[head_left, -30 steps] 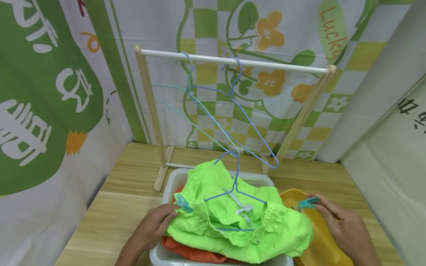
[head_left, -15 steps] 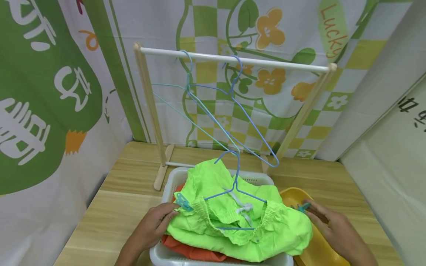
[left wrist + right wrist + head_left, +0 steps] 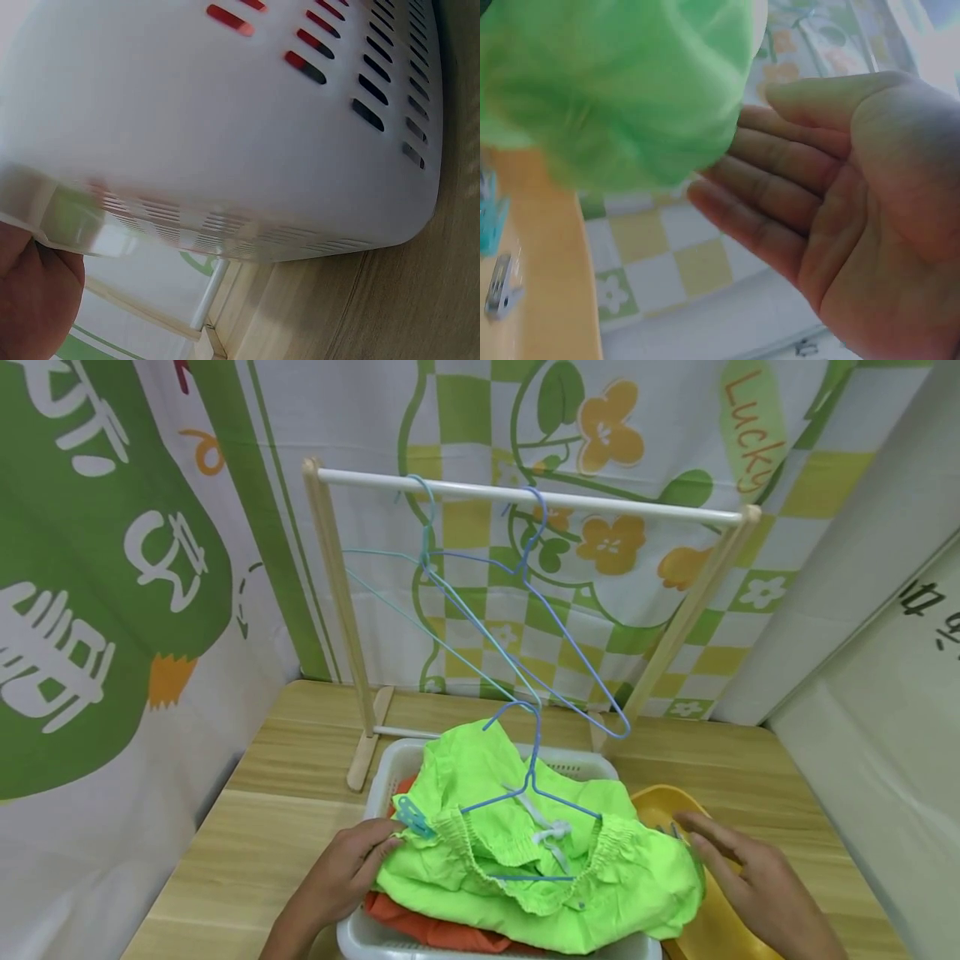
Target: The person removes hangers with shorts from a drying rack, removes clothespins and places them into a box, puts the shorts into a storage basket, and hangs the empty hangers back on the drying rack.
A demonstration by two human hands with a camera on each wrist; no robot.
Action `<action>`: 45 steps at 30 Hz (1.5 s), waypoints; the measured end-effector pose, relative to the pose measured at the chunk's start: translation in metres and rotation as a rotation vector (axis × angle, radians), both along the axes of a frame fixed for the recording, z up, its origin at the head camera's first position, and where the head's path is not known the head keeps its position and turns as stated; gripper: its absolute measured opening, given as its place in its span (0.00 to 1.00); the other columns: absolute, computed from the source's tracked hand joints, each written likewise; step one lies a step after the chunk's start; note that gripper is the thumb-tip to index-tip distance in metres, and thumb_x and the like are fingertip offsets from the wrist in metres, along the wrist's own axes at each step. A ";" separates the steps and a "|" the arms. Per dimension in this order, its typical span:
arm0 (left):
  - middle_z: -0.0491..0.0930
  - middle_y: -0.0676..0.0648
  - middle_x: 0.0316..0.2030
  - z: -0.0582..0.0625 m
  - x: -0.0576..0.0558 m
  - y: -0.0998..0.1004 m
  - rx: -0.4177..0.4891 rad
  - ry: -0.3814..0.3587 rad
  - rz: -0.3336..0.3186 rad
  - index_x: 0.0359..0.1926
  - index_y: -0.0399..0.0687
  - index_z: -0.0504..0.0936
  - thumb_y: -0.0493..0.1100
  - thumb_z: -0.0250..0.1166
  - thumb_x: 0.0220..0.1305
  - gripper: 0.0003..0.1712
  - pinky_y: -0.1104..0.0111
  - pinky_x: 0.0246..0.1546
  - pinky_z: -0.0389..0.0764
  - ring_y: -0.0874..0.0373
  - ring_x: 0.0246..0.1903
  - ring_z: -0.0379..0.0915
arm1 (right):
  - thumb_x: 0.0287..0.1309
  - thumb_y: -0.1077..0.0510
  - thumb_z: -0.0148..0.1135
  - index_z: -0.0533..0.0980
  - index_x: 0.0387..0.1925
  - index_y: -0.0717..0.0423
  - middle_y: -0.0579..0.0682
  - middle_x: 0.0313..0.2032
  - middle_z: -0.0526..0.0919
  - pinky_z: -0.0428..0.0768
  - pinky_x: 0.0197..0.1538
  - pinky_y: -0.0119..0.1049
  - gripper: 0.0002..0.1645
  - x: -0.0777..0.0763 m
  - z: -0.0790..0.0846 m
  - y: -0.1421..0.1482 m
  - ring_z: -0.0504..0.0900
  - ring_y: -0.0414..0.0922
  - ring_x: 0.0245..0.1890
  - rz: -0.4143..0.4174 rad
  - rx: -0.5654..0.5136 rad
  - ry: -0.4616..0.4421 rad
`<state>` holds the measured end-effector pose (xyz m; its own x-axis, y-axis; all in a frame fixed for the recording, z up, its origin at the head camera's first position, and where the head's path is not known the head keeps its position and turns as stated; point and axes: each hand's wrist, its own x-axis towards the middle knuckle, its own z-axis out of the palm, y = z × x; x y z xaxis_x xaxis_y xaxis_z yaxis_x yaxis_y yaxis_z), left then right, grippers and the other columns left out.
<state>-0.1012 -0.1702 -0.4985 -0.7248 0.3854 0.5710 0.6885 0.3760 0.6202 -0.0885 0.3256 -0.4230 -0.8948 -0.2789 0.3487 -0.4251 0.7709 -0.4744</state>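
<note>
Bright green shorts (image 3: 525, 893) with a gathered waistband lie over the white basket (image 3: 390, 758). A blue wire hanger (image 3: 534, 752) stands in their waist opening. At the left of the waistband sits a teal clothespin (image 3: 412, 817). My left hand (image 3: 337, 868) pinches the fabric just below that clothespin. In the left wrist view, only part of the left hand (image 3: 37, 300) shows beside the basket rim. With straight fingers and nothing in them, my right hand (image 3: 757, 868) is beside the right end of the shorts, above the yellow tray (image 3: 720, 918); its palm (image 3: 877, 225) faces that wrist camera.
Behind the basket, a rack with a white rail (image 3: 615, 508) carries a teal hanger (image 3: 427, 518) and a blue hanger (image 3: 570, 618). Orange-red cloth (image 3: 435, 931) lies under the shorts. A teal clothespin (image 3: 491, 221) and a grey clothespin (image 3: 501, 289) are in the tray.
The right hand has moved left and down towards the shorts and let go of the teal clothespin it held. The left hand and the shorts stay in place.
</note>
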 end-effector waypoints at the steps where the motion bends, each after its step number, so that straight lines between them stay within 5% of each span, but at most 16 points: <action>1: 0.83 0.54 0.43 0.000 0.000 0.000 0.000 0.001 0.001 0.47 0.51 0.83 0.28 0.62 0.71 0.14 0.73 0.45 0.80 0.57 0.42 0.82 | 0.71 0.65 0.62 0.80 0.63 0.47 0.42 0.56 0.85 0.69 0.52 0.14 0.23 0.000 0.003 -0.004 0.77 0.29 0.55 0.010 -0.008 0.014; 10: 0.83 0.55 0.43 0.000 0.001 -0.001 0.006 -0.010 0.005 0.47 0.52 0.83 0.28 0.61 0.71 0.14 0.71 0.44 0.81 0.57 0.43 0.82 | 0.59 0.69 0.72 0.83 0.59 0.45 0.39 0.50 0.87 0.75 0.46 0.20 0.29 -0.004 0.034 -0.050 0.81 0.32 0.37 0.143 -0.004 0.175; 15: 0.83 0.56 0.43 -0.001 0.002 -0.001 0.001 -0.025 0.004 0.47 0.53 0.82 0.26 0.62 0.70 0.17 0.69 0.43 0.82 0.60 0.44 0.81 | 0.57 0.68 0.74 0.82 0.61 0.44 0.37 0.53 0.85 0.79 0.48 0.25 0.31 -0.014 0.044 -0.078 0.85 0.35 0.44 0.285 -0.009 0.163; 22: 0.84 0.55 0.43 0.001 0.002 -0.001 -0.007 -0.023 0.007 0.46 0.53 0.83 0.26 0.62 0.69 0.17 0.66 0.44 0.83 0.59 0.45 0.82 | 0.61 0.64 0.72 0.82 0.62 0.47 0.41 0.53 0.86 0.78 0.42 0.26 0.27 -0.028 0.048 -0.118 0.74 0.28 0.27 0.449 -0.058 0.161; 27: 0.84 0.56 0.43 0.001 0.002 -0.001 -0.010 -0.010 0.011 0.45 0.54 0.82 0.26 0.62 0.69 0.17 0.66 0.43 0.83 0.60 0.44 0.82 | 0.66 0.62 0.69 0.81 0.62 0.52 0.44 0.54 0.86 0.80 0.51 0.29 0.23 -0.037 0.045 -0.153 0.85 0.37 0.42 0.582 -0.141 0.123; 32: 0.83 0.58 0.43 -0.001 0.000 -0.001 -0.011 -0.018 0.009 0.45 0.56 0.82 0.28 0.63 0.70 0.16 0.67 0.44 0.83 0.61 0.44 0.81 | 0.70 0.60 0.66 0.81 0.62 0.55 0.46 0.52 0.87 0.82 0.45 0.32 0.20 -0.045 0.042 -0.184 0.79 0.32 0.32 0.670 -0.161 0.140; 35: 0.83 0.58 0.43 -0.002 -0.001 0.000 -0.006 -0.024 0.012 0.45 0.56 0.82 0.28 0.63 0.70 0.16 0.66 0.44 0.83 0.61 0.44 0.82 | 0.70 0.59 0.66 0.80 0.62 0.55 0.47 0.53 0.86 0.83 0.48 0.35 0.21 -0.049 0.040 -0.199 0.84 0.34 0.37 0.677 -0.164 0.132; 37: 0.84 0.58 0.44 -0.002 -0.002 0.000 -0.005 -0.026 0.008 0.45 0.56 0.82 0.28 0.63 0.70 0.16 0.66 0.44 0.83 0.60 0.44 0.82 | 0.70 0.59 0.66 0.80 0.62 0.55 0.47 0.55 0.86 0.83 0.52 0.37 0.21 -0.050 0.039 -0.206 0.86 0.40 0.49 0.676 -0.167 0.113; 45: 0.85 0.55 0.43 0.002 -0.001 0.000 -0.016 0.003 0.017 0.46 0.54 0.83 0.27 0.63 0.69 0.16 0.67 0.45 0.82 0.59 0.44 0.82 | 0.70 0.57 0.66 0.79 0.63 0.56 0.49 0.56 0.85 0.82 0.55 0.40 0.22 -0.053 0.036 -0.228 0.85 0.44 0.53 0.651 -0.115 0.077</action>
